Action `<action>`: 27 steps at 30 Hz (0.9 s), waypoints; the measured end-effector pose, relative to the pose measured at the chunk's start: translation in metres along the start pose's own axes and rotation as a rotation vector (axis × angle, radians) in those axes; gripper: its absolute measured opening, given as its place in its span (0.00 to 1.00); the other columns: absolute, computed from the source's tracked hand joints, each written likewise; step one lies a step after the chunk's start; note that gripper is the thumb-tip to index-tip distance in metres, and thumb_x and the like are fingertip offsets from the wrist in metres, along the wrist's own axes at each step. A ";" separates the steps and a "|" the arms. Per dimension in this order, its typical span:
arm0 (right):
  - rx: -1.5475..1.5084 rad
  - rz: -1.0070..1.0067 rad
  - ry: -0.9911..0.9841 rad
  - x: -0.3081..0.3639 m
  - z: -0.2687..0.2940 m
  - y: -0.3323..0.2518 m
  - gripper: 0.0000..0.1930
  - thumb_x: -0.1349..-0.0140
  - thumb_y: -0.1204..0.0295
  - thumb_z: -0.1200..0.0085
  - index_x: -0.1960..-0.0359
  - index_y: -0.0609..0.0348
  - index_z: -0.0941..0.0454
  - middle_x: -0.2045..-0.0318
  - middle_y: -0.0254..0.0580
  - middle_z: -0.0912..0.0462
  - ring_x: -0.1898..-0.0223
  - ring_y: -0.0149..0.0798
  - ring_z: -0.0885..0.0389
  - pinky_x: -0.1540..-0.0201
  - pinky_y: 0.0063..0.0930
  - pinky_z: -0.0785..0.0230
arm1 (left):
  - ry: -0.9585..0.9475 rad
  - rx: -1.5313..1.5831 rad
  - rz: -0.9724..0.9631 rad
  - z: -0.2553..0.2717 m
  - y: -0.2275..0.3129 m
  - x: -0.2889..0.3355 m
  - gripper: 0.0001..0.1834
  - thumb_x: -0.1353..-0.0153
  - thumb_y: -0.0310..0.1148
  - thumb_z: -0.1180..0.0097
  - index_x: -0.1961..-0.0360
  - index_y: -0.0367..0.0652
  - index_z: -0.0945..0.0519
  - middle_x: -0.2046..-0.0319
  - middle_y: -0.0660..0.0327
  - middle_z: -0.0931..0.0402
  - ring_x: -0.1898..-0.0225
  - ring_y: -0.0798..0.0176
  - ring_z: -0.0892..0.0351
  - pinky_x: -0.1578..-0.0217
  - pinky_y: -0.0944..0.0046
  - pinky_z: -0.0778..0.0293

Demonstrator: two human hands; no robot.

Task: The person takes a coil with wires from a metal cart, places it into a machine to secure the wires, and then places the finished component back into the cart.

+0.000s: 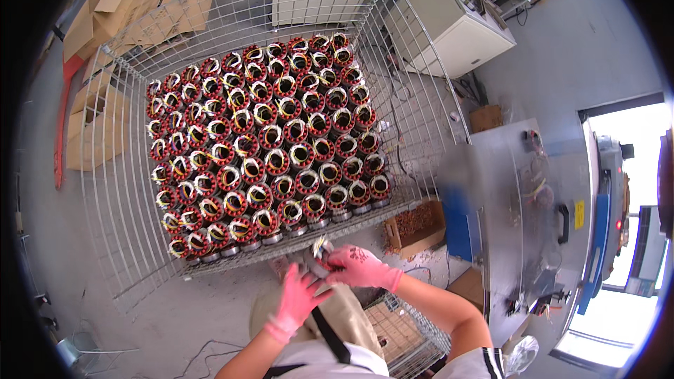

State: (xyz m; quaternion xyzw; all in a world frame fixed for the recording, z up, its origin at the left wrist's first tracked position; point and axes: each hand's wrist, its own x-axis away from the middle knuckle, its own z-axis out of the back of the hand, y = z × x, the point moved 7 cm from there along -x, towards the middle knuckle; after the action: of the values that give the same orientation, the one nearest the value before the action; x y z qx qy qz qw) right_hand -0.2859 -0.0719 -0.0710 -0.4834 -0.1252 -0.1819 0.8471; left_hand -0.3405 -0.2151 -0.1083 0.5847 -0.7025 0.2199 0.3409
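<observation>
Both my hands wear pink gloves. My right hand [361, 269] grips a metal motor stator [319, 255] with pale wire leads, just in front of the near edge of a wire cage [232, 264]. My left hand [298, 300] is beside it with fingers spread, close to the stator's underside; whether its fingertips touch it I cannot tell. Inside the cage stand rows of wound motor stators [270, 136], upright and packed side by side. Each has a red ring on top and white, yellow and dark leads looped over its opening.
A small cardboard box [420, 228] with copper-coloured bits stands right of the cage. Further right is a metal-topped workstation [502, 189] with a blue panel. Large cardboard boxes [98, 130] lie at the left, and a white cabinet [460, 35] stands behind. Another wire basket [411, 330] is near my right elbow.
</observation>
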 end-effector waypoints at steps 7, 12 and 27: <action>0.420 -0.309 0.505 -0.155 0.054 0.225 0.13 0.46 0.62 0.41 0.62 0.55 0.22 0.57 0.43 0.22 0.51 0.51 0.28 0.50 0.43 0.31 | 0.302 -0.038 -0.107 0.124 -0.031 -0.016 0.23 0.29 0.51 0.60 0.40 0.51 0.34 0.44 0.61 0.29 0.43 0.60 0.30 0.42 0.50 0.31; 0.567 -0.432 0.474 -0.237 0.068 0.264 0.13 0.48 0.63 0.39 0.63 0.54 0.21 0.60 0.39 0.22 0.53 0.46 0.27 0.53 0.43 0.30 | 0.349 -0.019 -0.167 0.138 -0.050 -0.034 0.22 0.28 0.46 0.62 0.36 0.51 0.37 0.43 0.62 0.30 0.42 0.61 0.30 0.43 0.55 0.31; 0.430 -0.520 0.397 -0.254 0.050 0.279 0.20 0.46 0.61 0.37 0.56 0.57 0.25 0.54 0.42 0.25 0.49 0.46 0.26 0.50 0.42 0.29 | 0.283 -0.054 -0.123 0.088 -0.049 -0.060 0.26 0.28 0.42 0.59 0.33 0.44 0.40 0.37 0.56 0.36 0.36 0.59 0.37 0.35 0.55 0.40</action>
State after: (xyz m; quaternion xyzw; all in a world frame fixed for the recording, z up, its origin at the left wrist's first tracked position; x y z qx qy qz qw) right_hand -0.3972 0.1491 -0.3605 -0.2024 -0.1123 -0.4502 0.8624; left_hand -0.3071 -0.2479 -0.2152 0.5805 -0.6160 0.2596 0.4650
